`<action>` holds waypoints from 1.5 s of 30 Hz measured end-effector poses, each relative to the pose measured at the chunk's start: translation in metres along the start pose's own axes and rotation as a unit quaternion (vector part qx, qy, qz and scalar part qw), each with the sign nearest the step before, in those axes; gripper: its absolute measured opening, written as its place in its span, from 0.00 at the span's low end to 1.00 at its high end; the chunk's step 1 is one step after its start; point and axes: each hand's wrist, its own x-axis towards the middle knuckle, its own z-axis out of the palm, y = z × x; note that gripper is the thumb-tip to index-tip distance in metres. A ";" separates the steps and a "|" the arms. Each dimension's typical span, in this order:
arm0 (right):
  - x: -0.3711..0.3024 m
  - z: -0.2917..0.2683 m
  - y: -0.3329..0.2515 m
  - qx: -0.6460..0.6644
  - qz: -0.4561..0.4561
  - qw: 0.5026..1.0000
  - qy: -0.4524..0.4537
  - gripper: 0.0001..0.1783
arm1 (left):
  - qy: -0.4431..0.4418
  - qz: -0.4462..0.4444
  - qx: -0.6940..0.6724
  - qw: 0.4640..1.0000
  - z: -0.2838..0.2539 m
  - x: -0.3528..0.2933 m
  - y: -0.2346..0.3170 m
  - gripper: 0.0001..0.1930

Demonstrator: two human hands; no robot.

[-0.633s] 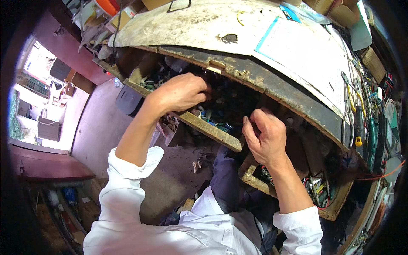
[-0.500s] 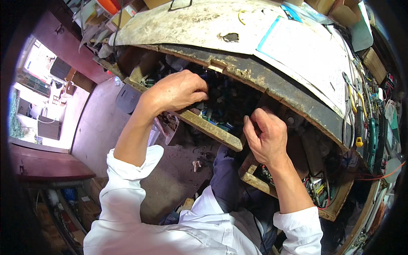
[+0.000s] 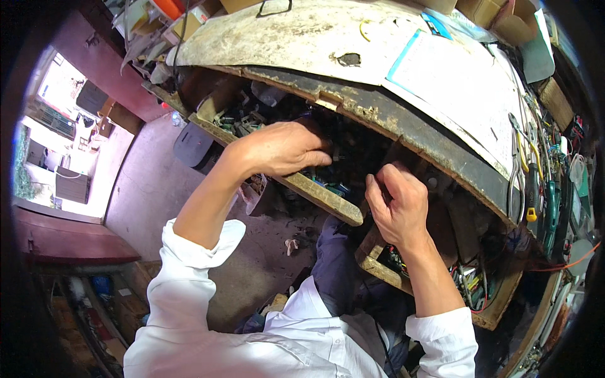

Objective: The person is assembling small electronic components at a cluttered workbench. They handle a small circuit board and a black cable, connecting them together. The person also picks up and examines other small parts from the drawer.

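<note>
My left hand point(image 3: 282, 150) reaches over the wooden front of an open drawer point(image 3: 322, 199) under the workbench. Its thumb points right, while the other fingertips dip into shadow among small loose parts point(image 3: 247, 123), so their grip is hidden. The parts are dark, grey and blue; most are too small to name. My right hand point(image 3: 403, 203) hovers by the right end of that drawer front, fingers curled and thumb against the index finger. Whether anything is pinched there does not show. Below it sits a second wooden drawer point(image 3: 386, 274) holding wires and small pieces.
Above the drawers runs the bench top's chipped edge point(image 3: 378, 129), with a paper sheet point(image 3: 450, 82) on it. Pliers point(image 3: 520, 148) and a screwdriver point(image 3: 532, 195) lie at the right among cables. A dark grey bin point(image 3: 194, 148) stands on the floor at left.
My left hand has moved right and slightly nearer inside the drawer, uncovering parts at its left end. My right hand stays curled in nearly the same place.
</note>
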 end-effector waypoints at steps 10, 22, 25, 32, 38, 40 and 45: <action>-0.001 0.001 0.001 0.043 0.001 0.999 0.009 0.14 | 0.130 0.068 -0.006 0.989 0.022 -0.040 0.011 0.16; -0.007 0.001 0.012 0.056 0.007 0.998 0.039 0.17 | 0.287 0.033 -0.033 0.957 0.046 -0.037 0.007 0.14; -0.004 0.001 0.010 0.035 -0.016 0.999 0.024 0.17 | 0.336 0.047 -0.052 0.939 0.050 -0.036 0.007 0.12; -0.003 0.005 0.005 0.032 -0.022 0.999 0.021 0.18 | 0.410 0.031 0.002 0.911 0.056 -0.036 0.014 0.12; -0.002 0.003 0.003 -0.026 -0.038 0.999 -0.002 0.17 | 0.442 0.024 0.028 0.896 0.065 -0.034 0.016 0.14; -0.002 0.002 0.000 -0.027 -0.033 0.999 0.010 0.17 | 0.430 0.016 0.024 0.902 0.064 -0.031 0.014 0.15; -0.004 0.004 0.005 -0.011 -0.008 1.000 0.021 0.16 | 0.297 -0.060 -0.035 0.952 0.035 -0.027 0.026 0.14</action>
